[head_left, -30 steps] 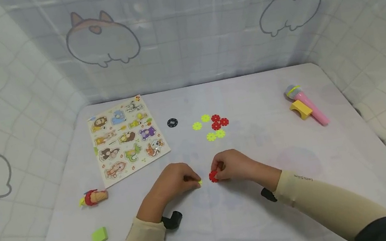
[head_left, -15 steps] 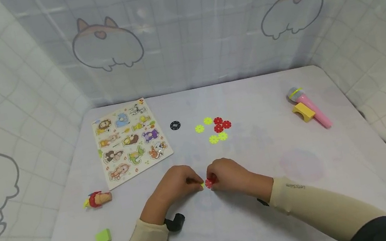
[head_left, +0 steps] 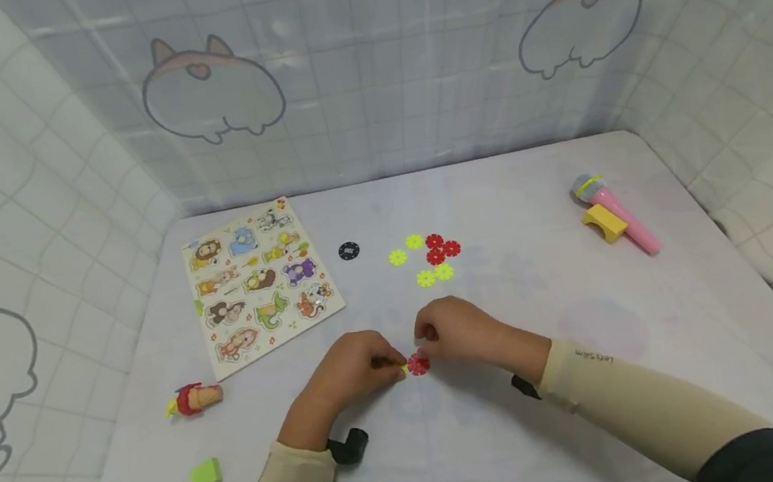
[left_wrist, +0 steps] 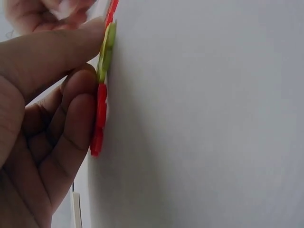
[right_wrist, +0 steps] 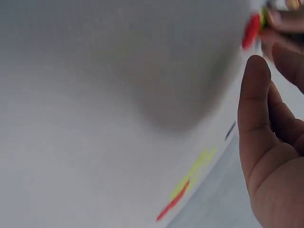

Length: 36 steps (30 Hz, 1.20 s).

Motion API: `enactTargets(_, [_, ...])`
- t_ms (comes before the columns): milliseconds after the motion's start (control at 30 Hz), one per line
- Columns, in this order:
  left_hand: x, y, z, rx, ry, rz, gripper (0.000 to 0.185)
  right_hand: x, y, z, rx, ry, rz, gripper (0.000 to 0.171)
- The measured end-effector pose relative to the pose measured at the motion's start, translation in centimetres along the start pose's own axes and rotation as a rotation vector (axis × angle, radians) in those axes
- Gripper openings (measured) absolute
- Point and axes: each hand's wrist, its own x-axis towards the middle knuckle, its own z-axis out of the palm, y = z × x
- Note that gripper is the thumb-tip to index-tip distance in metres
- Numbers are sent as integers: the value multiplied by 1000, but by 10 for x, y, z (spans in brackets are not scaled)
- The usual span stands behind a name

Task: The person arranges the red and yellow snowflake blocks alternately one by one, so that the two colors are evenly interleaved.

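Note:
My left hand [head_left: 355, 364] pinches a yellow-green notched interlocking disc [left_wrist: 106, 54] between thumb and fingers. A red notched disc [head_left: 418, 364] is joined to its right edge in the head view. The left wrist view shows more red plastic [left_wrist: 100, 116] at the yellow-green disc's other end, beside the curled fingers. Just right of the joined discs is my right hand [head_left: 467, 331], its thumb and forefinger apart with nothing between them. In the right wrist view a small gap separates its fingertips [right_wrist: 257, 66] from the red piece.
Several loose yellow-green discs [head_left: 426, 278] and red discs [head_left: 436, 255] lie beyond the hands, with a black disc [head_left: 348, 251] to their left. An animal puzzle board [head_left: 273, 339], a small figure [head_left: 196, 398] and a green block [head_left: 205, 476] are left. A yellow arch block [head_left: 605, 223] touches a pink microphone [head_left: 636, 235] at right.
My right hand brought the red disc leftward against the yellow-green one, then let go and drew slightly back. The left hand kept its pinch almost in place.

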Motion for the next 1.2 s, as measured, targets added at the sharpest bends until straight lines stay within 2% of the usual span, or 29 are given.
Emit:
enactTargets(233, [2, 5, 5, 50, 25, 28, 11, 26, 20, -35, 55, 72, 101, 19])
enactTargets(400, [6, 14, 4, 52, 51, 24, 8, 40, 28, -47, 67, 79, 130, 18])
enactTargets(567, [12, 21, 6, 71, 25, 5, 7, 56, 26, -50, 12, 99, 143, 20])
enactTargets(700, [14, 21, 10, 71, -5, -8, 7, 73, 22, -49, -32, 105, 156, 32])
enactTargets(867, [13, 17, 13, 50, -4, -2, 8, 95, 20, -47, -95, 114, 194, 43])
enactTargets(1067, [13, 17, 14, 65, -7, -8, 10, 116, 19, -42, -223, 78, 197, 42])
enactTargets(1200, [12, 19, 12, 66, -1, -14, 10, 123, 15, -40, -295, 48, 198, 32])
